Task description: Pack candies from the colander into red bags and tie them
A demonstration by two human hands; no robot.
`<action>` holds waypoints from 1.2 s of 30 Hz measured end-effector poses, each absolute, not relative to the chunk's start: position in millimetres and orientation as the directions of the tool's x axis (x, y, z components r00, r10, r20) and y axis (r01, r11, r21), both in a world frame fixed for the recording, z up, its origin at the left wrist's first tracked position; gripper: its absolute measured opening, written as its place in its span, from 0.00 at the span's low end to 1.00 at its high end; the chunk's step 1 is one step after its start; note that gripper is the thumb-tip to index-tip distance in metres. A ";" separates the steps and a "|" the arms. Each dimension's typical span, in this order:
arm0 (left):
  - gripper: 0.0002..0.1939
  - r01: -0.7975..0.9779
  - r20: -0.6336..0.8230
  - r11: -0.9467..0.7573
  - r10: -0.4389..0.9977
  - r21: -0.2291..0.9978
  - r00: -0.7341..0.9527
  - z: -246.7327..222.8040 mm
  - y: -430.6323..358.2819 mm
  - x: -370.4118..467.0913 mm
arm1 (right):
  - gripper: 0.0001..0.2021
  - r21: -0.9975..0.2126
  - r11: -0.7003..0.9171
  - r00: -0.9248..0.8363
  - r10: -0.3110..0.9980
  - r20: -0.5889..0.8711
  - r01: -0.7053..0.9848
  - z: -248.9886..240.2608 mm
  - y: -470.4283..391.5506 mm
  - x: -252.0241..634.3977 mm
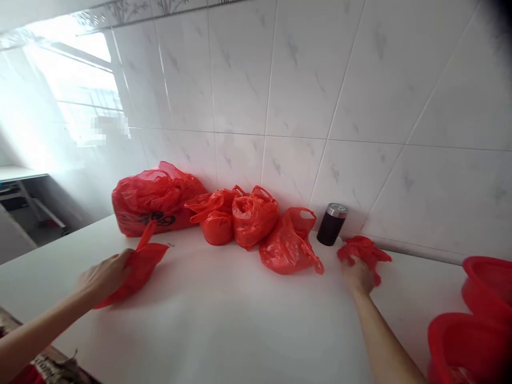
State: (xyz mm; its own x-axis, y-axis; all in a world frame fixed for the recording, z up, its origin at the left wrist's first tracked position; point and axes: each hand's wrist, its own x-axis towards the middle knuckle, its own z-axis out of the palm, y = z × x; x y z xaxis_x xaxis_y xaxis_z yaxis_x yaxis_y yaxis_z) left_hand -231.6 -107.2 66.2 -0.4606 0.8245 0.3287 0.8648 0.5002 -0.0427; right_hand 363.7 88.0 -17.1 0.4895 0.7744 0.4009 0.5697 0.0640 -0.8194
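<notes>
On the left of the white table, my left hand [106, 274] is closed on a flat red plastic bag [142, 272], which trails below the fingers with a handle loop sticking up. My right hand [358, 274] grips a crumpled red plastic bag [363, 248] near the wall on the right. Directly behind my right hand stands a dark cup with a silver lid [331, 224]. Some fingertips of both hands are hidden by the bags.
A large wrapped red bundle [156, 200] with black print lies against the tiled wall. Beside it sit several filled red bags, including a round one [254, 218] and a slumped one [288, 248]. Red basins [452, 341] stand at the right edge of the white table [224, 330].
</notes>
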 end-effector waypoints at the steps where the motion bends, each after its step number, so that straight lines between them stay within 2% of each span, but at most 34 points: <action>1: 0.22 0.849 0.295 0.524 0.825 -0.075 -0.483 66.5 -107.4 -236.9 | 0.17 -0.822 0.052 0.522 0.750 0.407 0.567 -12.8 80.3 359.0; 3: 0.25 0.857 0.259 0.506 0.844 -0.096 -0.469 69.2 -105.2 -238.3 | 0.18 -0.813 0.048 0.557 0.704 0.440 0.581 -0.2 58.8 347.1; 5: 0.29 0.919 0.301 0.393 0.882 -0.042 -0.363 73.0 -98.3 -223.0 | 0.17 -0.828 0.145 0.547 0.687 0.479 0.542 16.2 29.3 331.0; 7: 0.31 0.977 0.376 0.181 0.902 0.115 -0.211 75.1 -89.0 -186.4 | 0.17 -0.893 0.311 0.554 0.703 0.446 0.324 33.8 -6.0 310.4; 8: 0.32 0.966 0.379 0.058 0.913 0.250 -0.153 75.1 -85.0 -160.3 | 0.17 -0.916 0.357 0.533 0.747 0.398 0.183 42.2 -24.5 298.7; 10: 0.34 0.780 0.316 -0.183 0.949 0.599 -0.020 74.1 -81.6 -97.4 | 0.16 -0.925 0.372 0.451 0.841 0.299 -0.080 56.3 -59.8 274.0; 11: 0.36 0.627 0.231 -0.196 0.973 0.754 0.027 73.6 -82.6 -63.5 | 0.16 -0.923 0.347 0.403 0.879 0.257 -0.169 61.5 -75.5 262.2; 13: 0.42 0.375 0.031 -0.126 0.968 0.918 0.249 73.4 -88.5 1.2 | 0.14 -0.919 0.283 0.298 0.934 0.199 -0.275 68.1 -100.7 242.9; 15: 0.39 0.173 0.018 -0.099 0.909 0.980 0.416 73.5 -95.7 52.6 | 0.13 -0.920 0.228 0.202 0.965 0.169 -0.319 70.1 -116.2 233.6; 18: 0.17 -0.067 0.068 -0.046 0.926 0.997 0.371 68.4 -102.2 92.8 | 0.14 -0.909 0.212 0.216 0.966 0.140 -0.359 70.2 -123.6 242.6; 19: 0.14 -0.101 0.056 -0.024 0.942 0.995 0.330 64.2 -103.4 96.6 | 0.14 -0.897 0.237 0.279 0.951 0.135 -0.372 70.7 -123.5 250.2; 22: 0.19 -0.133 -0.039 0.072 0.972 0.988 0.232 45.1 -108.9 89.4 | 0.15 -0.872 0.322 0.421 0.894 0.152 -0.369 74.3 -123.2 272.0; 24: 0.19 -0.215 -0.138 0.170 0.978 0.962 0.153 30.4 -116.6 79.3 | 0.18 -0.892 0.342 0.406 0.890 0.206 -0.296 75.6 -126.6 275.8; 26: 0.19 -0.321 -0.237 0.250 0.968 0.913 0.082 18.8 -127.0 71.9 | 0.23 -0.929 0.333 0.321 0.908 0.268 -0.165 71.9 -133.7 268.2; 29: 0.17 -0.445 -0.322 0.320 0.944 0.836 0.074 11.0 -141.9 66.6 | 0.19 -0.942 0.298 0.047 0.950 0.308 0.152 53.3 -146.0 246.2; 31: 0.14 -0.517 -0.362 0.360 0.927 0.777 0.100 10.6 -147.4 62.6 | 0.16 -0.848 0.315 -0.155 0.949 0.274 0.426 34.8 -149.5 235.6; 33: 0.10 -0.591 -0.412 0.358 0.910 0.723 0.046 11.2 -148.7 54.6 | 0.20 -0.691 0.343 -0.241 0.939 0.245 0.636 17.6 -147.6 234.8; 36: 0.05 -0.679 -0.470 0.273 0.874 0.681 -0.120 10.2 -146.3 36.2 | 0.28 -0.578 0.417 -0.272 0.906 0.324 0.701 7.1 -145.9 252.7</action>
